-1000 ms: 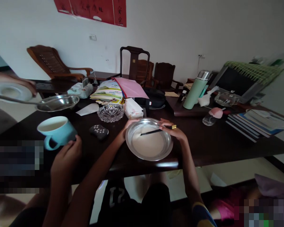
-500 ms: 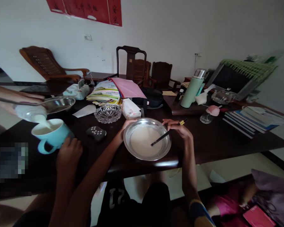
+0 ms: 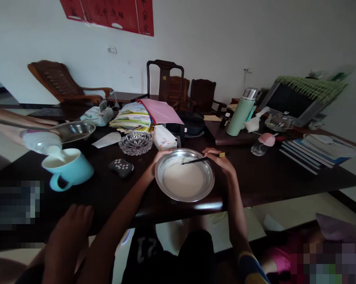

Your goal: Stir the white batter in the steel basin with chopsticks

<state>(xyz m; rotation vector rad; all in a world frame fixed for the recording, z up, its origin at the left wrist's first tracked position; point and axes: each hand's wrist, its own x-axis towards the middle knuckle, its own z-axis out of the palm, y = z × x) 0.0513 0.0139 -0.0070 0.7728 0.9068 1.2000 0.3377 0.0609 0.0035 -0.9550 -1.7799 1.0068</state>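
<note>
A round metal bowl (image 3: 158, 181) of pale, creamy liquid stands at the table's front edge. My left hand (image 3: 158, 159) is closed on its left rim, with the fingers partly hidden. My right hand (image 3: 219, 158), at the right rim, grips black chopsticks (image 3: 197, 159) with gold ends. Their tips reach the liquid near the far side of the bowl. To the left, another person's hand (image 3: 14, 134) tilts a clear bottle (image 3: 42, 142) over a light-blue mug (image 3: 77, 169), and white liquid runs into it. A different person's hand (image 3: 77, 217) rests near the table edge.
Around the bowl are a dark game controller (image 3: 121, 168), a glass ashtray (image 3: 135, 144) and a tissue pack (image 3: 163, 138). Books (image 3: 133, 116) are stacked behind. On the right stand a green thermos (image 3: 240, 116), a jar with a pink top (image 3: 262, 144) and a pile of books (image 3: 314, 154).
My right hand has swung the chopsticks lower and their tips farther back in the bowl. The other person's hand beside the mug has let go and drawn back toward the table edge.
</note>
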